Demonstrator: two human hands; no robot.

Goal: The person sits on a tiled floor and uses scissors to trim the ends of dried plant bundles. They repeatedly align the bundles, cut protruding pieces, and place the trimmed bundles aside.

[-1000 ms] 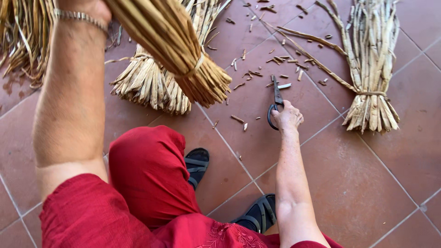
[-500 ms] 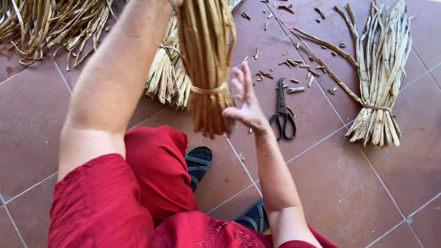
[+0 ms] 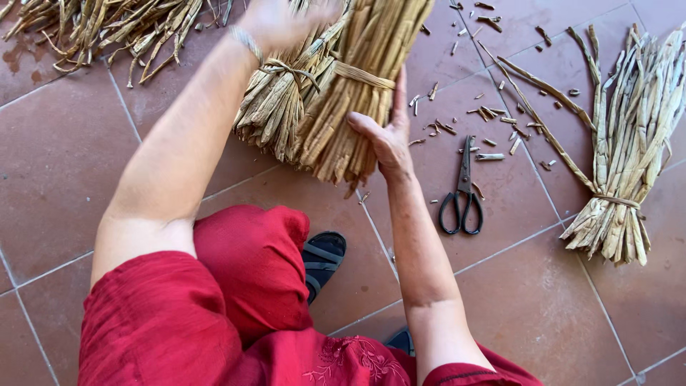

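Left hand [image 3: 286, 21] grips tied bundle [image 3: 357, 86] up top; right hand [image 3: 386, 132], open, flat against its cut end. Scissors [image 3: 463, 189] lie on floor (trimming apparently done). Loose stalks [image 3: 107, 28] remain untied.

A single view is given, taken from a camera worn on the head and aimed steeply down past the red-clothed lap onto the tiled floor [image 3: 86, 186]. Both forearms are seen entering from the bottom edge, at arm's length. The left hand [image 3: 282, 21] is cut by the top edge; the right hand [image 3: 386, 136] is held near the centre. Floor to the right of the right hand is included as far as the frame's right edge.
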